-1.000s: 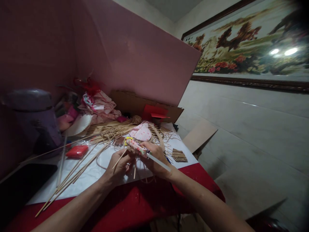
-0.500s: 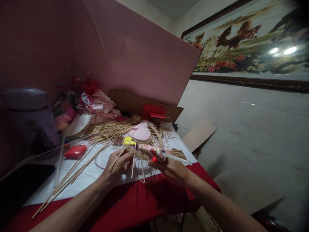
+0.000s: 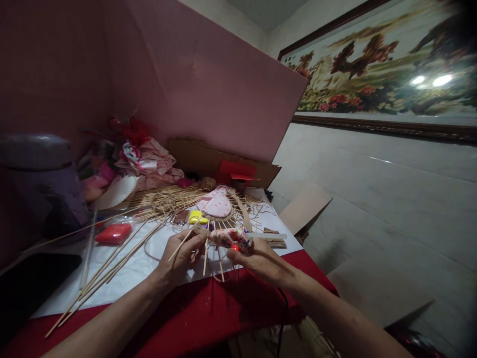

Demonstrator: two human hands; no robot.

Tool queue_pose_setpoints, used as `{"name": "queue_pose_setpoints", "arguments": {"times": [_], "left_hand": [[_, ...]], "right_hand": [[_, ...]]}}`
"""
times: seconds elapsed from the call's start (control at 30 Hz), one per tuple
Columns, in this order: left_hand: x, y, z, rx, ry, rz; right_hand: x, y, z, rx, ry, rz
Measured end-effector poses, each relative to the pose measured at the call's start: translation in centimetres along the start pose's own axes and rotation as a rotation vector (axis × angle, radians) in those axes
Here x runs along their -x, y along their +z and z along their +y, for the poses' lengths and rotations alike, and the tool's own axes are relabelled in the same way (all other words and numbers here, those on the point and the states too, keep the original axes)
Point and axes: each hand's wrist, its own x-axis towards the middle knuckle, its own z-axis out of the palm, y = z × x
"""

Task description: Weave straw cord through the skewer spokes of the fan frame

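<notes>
My right hand (image 3: 259,259) is wrapped round a hot glue gun (image 3: 228,236) with a patterned body and a glowing red light. A translucent glue stick (image 3: 271,235) juts from its back end, and its nose points left. My left hand (image 3: 181,254) pinches a flat twine braid (image 3: 201,230) at the near rim of a frame of thin wooden sticks (image 3: 205,256). The gun's tip is close to that braid; whether they touch I cannot tell. Pink spotted fabric (image 3: 215,203) covers the round middle of the frame, and more braid (image 3: 244,214) curves along its right side.
Long thin sticks (image 3: 112,268) lie on white paper at left, by a red packet (image 3: 114,232) and a dark flat object (image 3: 40,281). A purple flask (image 3: 40,189) stands far left. Bundled sticks, a twine ball (image 3: 207,184) and cardboard (image 3: 194,151) are behind. Red cloth (image 3: 167,318) covers the front edge.
My right hand has turned the glue gun and shifted it slightly up and left, so the glue stick now lies nearly level. My left hand keeps its pinch. The view has shifted slightly.
</notes>
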Motion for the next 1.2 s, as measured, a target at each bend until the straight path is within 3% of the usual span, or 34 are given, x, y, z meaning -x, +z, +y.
{"name": "queue_pose_setpoints", "arguments": {"times": [0.6,0.83,1.2], "left_hand": [[0.2,0.3,0.4,0.0,-0.004,0.01],[0.4,0.3,0.4,-0.034,0.017,0.0],[0.4,0.2,0.1,0.032,-0.003,-0.05]], "right_hand": [[-0.5,0.2,0.7,-0.097,-0.061,-0.035],[-0.4,0.5,1.4,-0.109,0.016,0.053],[-0.5,1.8,2.5,-0.231,-0.03,0.103]]}}
